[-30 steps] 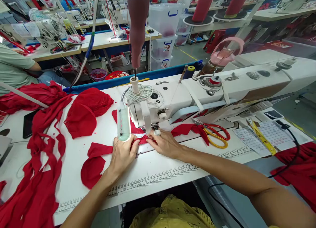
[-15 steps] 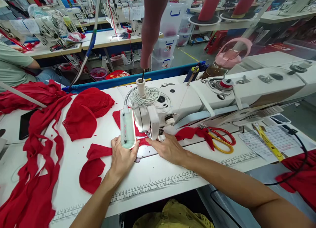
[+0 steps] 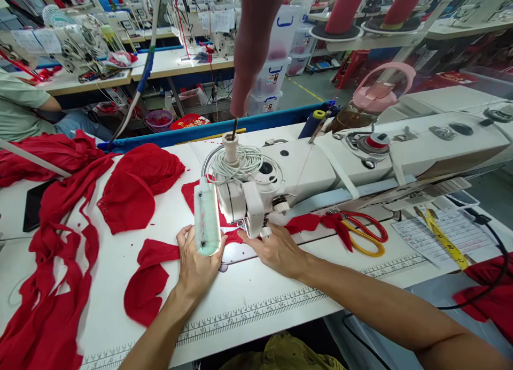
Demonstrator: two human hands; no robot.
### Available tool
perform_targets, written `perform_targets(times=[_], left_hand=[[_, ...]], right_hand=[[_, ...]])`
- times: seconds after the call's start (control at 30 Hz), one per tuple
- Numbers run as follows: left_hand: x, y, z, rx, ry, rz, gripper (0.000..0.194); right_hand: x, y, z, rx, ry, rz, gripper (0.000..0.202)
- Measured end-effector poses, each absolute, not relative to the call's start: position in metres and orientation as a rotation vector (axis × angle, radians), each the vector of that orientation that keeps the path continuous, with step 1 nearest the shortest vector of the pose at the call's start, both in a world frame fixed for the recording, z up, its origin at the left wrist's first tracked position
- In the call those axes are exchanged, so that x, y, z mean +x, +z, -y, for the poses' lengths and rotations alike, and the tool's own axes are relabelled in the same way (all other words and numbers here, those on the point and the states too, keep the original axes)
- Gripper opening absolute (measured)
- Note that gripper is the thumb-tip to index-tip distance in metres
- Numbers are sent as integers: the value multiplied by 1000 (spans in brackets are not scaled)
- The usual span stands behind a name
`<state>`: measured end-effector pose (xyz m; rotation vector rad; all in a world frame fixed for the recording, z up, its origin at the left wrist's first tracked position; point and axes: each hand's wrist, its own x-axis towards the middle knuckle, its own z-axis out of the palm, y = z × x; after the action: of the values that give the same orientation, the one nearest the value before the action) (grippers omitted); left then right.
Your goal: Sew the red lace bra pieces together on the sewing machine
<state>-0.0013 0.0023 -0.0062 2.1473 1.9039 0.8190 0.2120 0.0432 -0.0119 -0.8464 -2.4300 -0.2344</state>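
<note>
Grip of left hand (image 3: 200, 266) and right hand (image 3: 282, 253) is partly hidden; how tightly each closes cannot be told. Both touch red fabric (image 3: 234, 236) between them, under the sewing machine (image 3: 298, 159). Scissors (image 3: 356, 232) lie rightward on the white surface (image 3: 240, 287).

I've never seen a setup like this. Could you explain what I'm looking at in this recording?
There is no robot: these are a person's bare hands, seen from a camera worn on the head, looking forward and down. The big white machine is a sewing machine, mounted on a white worktable with a printed ruler near its front edge. The left hand and right hand have fingers on a small red fabric piece by the needle area; whether they pinch or only press is unclear. Red fabric strips lie at left; scissors, a yellow tape measure and a written sheet lie at right.
</note>
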Motion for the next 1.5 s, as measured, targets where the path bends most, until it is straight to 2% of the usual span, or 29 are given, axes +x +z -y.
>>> perform_targets(times=[0.27,0.53,0.93,1.5], left_hand=[[-3,-11,-5,2104,890,-1924,12],[-11,-11,-10,2058,841,-1847,12],[-10,-3,-8,2192,844,-1797,15],[-12,-15,-7,2135,879,-1817,11]], right_hand=[[213,-13,-45,-889,-265,2466,41],[210,-16,-41,-980,-217,2566,55],[210,-16,-39,-888,-183,2515,44],[210,-20,-40,-963,-222,2540,42]])
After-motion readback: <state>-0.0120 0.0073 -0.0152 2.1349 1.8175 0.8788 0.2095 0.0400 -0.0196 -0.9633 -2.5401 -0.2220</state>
